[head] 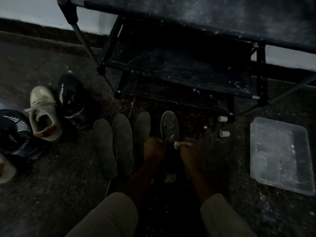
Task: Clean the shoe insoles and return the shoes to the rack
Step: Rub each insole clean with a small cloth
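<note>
Dim light — dark floor [56, 177], pale wall [30, 9]

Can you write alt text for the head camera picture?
In dim light, a person's left hand holds an insole while the right hand grips a small pale object at its edge. Three more insoles lie on the floor to its left, near a black rack.
</note>
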